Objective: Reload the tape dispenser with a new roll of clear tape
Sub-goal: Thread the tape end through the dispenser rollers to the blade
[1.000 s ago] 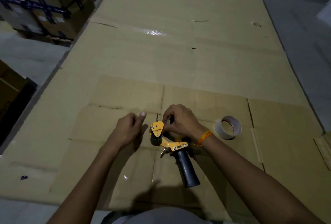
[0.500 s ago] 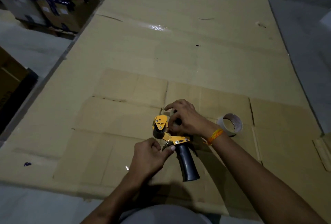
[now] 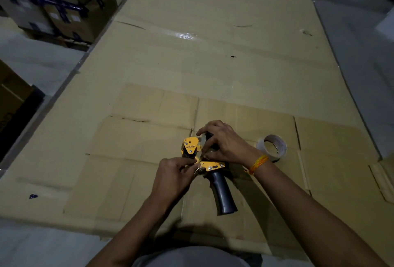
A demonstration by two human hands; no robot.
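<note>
Yellow metal framing of the tape dispenser (image 3: 199, 158) is being steadied on flattened cardboard (image 3: 213, 64), its black handle pointed toward the person. The body is being grasped by the right hand (image 3: 223, 143), probably to stop it twisting, while something small at its front is being pinched by the left hand (image 3: 174, 175). A roll of clear tape (image 3: 273, 147) is lying just beside. Stacked boxes (image 3: 42, 6) are being stored nearby.
</note>
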